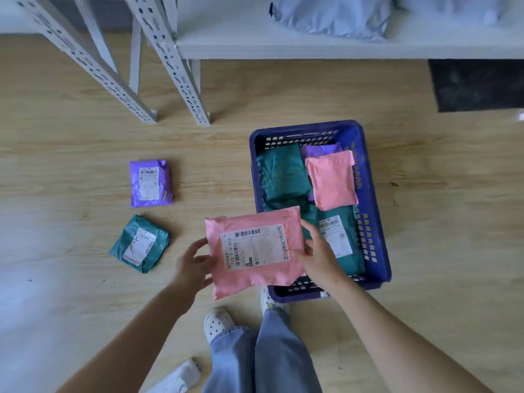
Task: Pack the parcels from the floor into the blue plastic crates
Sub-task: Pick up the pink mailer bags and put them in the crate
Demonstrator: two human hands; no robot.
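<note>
I hold a pink parcel (255, 252) with a white label above the floor, over the near left corner of the blue plastic crate (377, 231). My left hand (194, 268) grips its left edge and my right hand (319, 255) grips its right edge. Inside the crate lie teal parcels (283, 173), a smaller pink parcel (331, 180) and a purple one (320, 150) partly covered. On the floor to the left lie a purple parcel (150, 183) and a teal parcel (140, 243).
Grey metal shelf legs (181, 80) stand on the wooden floor at the back left. A shelf board (312, 43) with grey-blue bags (331, 15) runs above the crate. A dark mat (476, 85) lies at the right. My feet (218, 321) stand just before the crate.
</note>
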